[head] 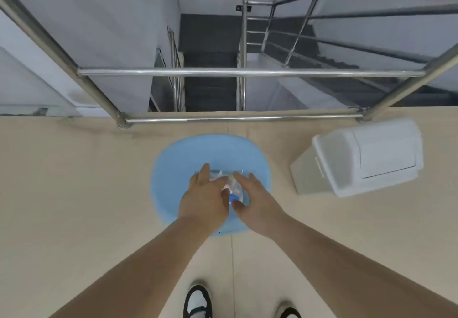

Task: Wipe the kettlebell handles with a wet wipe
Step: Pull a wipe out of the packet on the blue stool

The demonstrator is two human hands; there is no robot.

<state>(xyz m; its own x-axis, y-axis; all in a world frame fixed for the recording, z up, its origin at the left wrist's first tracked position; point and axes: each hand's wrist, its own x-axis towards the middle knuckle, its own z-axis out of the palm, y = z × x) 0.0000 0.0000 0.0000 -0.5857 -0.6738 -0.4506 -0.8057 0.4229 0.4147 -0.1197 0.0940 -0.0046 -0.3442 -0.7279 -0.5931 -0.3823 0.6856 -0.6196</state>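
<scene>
Left hand (203, 197) and right hand (259, 202) met over the middle of a round blue stool (178, 159), both closed around a small wet-wipe pack (234, 186). The left hand's fingers lay forward across the pack's top and left edge, with its thumb tucked against the near side. The right hand took the pack from the other side, forefinger stretched along the top and thumb pressed under a blue patch on the wrapper. The pack looked clear and whitish, but motion blur hid any print, and whether it touched the stool or was lifted just above it could not be told. Both bare forearms reached in from the near side of the stool.

To the right of the stool, well apart from it, a white swing-lid bin (366, 156) stood on the beige floor (74, 181). Beyond the stool a steel railing (223, 71) ran across, with a grey stairwell (210, 82) dropping away behind it. On the near side of the stool the toes of two black-and-white shoes (197, 301) showed on the floor
</scene>
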